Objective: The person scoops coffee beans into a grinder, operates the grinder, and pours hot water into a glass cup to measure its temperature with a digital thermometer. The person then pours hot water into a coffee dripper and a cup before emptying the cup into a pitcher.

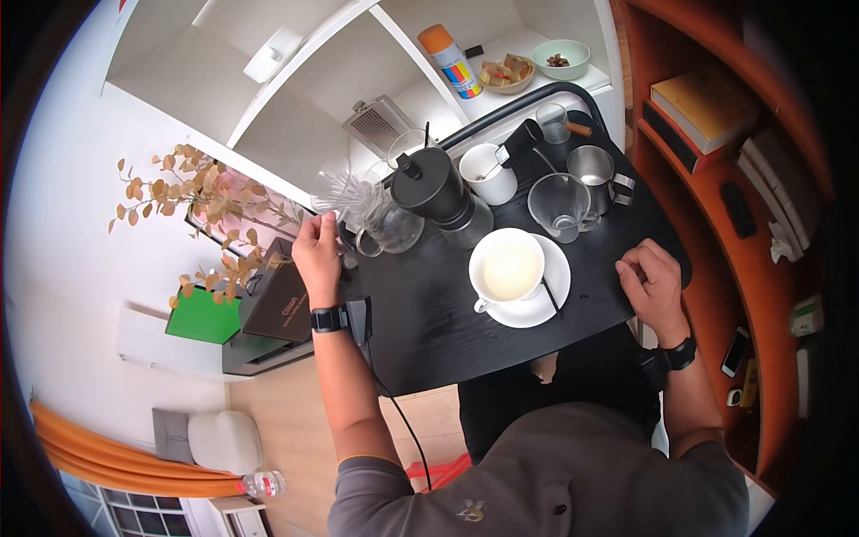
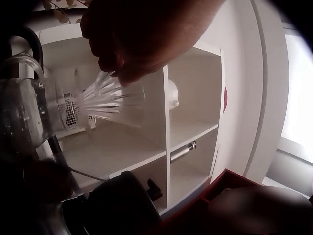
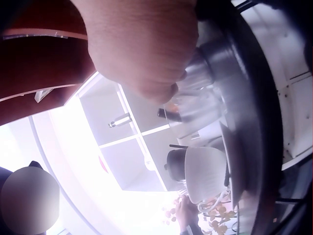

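Note:
My left hand pinches the edge of a ribbed clear glass dripper, which sits tilted at the mouth of a glass server. In the left wrist view the fingertips of that hand meet the side of the dripper. Just right of the server is a black-topped grinder. A white cup of pale liquid rests on a saucer with a dark stick. My right hand, loosely curled and holding nothing, rests by the table's right edge; it also shows in the right wrist view.
On the black table stand a white mug, a glass cup, a metal pitcher and a small glass. White shelves rise behind, with a spray can. Leafy branches reach in from the left.

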Demonstrator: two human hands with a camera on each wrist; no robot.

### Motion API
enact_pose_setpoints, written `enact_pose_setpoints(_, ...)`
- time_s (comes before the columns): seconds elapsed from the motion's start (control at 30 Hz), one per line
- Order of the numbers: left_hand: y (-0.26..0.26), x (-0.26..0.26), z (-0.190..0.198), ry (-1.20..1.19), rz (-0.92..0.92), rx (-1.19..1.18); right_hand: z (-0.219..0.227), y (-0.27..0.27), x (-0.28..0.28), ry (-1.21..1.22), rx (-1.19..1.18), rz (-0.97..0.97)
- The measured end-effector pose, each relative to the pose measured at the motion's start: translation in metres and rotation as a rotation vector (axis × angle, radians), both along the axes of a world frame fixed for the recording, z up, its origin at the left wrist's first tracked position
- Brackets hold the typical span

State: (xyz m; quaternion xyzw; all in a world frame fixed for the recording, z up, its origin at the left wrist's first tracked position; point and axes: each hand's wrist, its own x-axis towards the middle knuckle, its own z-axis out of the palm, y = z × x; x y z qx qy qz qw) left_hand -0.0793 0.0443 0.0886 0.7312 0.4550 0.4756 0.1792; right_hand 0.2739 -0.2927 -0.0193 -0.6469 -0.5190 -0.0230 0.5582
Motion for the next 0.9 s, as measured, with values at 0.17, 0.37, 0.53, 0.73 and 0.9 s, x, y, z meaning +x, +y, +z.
enact_pose_setpoints(0.17,0.011,0.002,-0.008,0.179,0.078,-0.023,0.001,0.0,-0.002,-0.019,-0.017,-0.021)
enact_pose_setpoints(0.37,0.02,-0.007,-0.021,0.122,0.038,-0.076,0.002,0.002,-0.004,-0.043,-0.035,-0.024)
enact_pose_setpoints(0.53,0.005,-0.007,-0.024,-0.117,-0.009,-0.059,0.0,0.002,-0.002,-0.02,-0.036,-0.025)
enact_pose_setpoints(0.73,-0.048,0.005,-0.032,-0.382,-0.139,-0.04,-0.003,0.001,0.002,-0.048,-0.023,-0.01)
enact_pose_setpoints(0.9,-0.109,0.027,-0.059,-0.352,-0.408,-0.195,-0.003,0.002,-0.001,0.003,-0.026,0.004)
